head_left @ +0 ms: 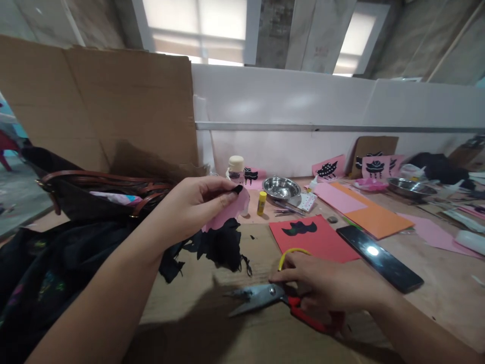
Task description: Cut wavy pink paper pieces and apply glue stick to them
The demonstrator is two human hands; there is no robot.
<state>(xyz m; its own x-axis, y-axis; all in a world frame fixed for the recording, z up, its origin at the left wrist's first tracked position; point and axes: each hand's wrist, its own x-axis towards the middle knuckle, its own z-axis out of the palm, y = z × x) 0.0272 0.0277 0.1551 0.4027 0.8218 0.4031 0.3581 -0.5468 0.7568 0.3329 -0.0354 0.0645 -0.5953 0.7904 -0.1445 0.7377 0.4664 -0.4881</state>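
Note:
My left hand (204,205) is raised at the middle, thumb and fingers pinching a piece of pink paper (227,213). A small black bit shows at its fingertips; I cannot tell what it is. Crumpled black fabric scraps (222,246) lie on the table just below the paper. Lower right, my right hand (318,283) grips scissors (261,296) with red and yellow handles. Their blades point left and stand slightly apart with nothing between them. Behind that hand, a red sheet (326,240) carries a black wavy cut-out (300,228).
A dark phone (379,258) lies right of the red sheet. Beyond are a yellow glue stick (261,203), a metal bowl (281,189), an orange sheet (373,215) and decorated pink cards (329,168). A brown-strapped bag (87,187) and upright cardboard (125,101) stand at left.

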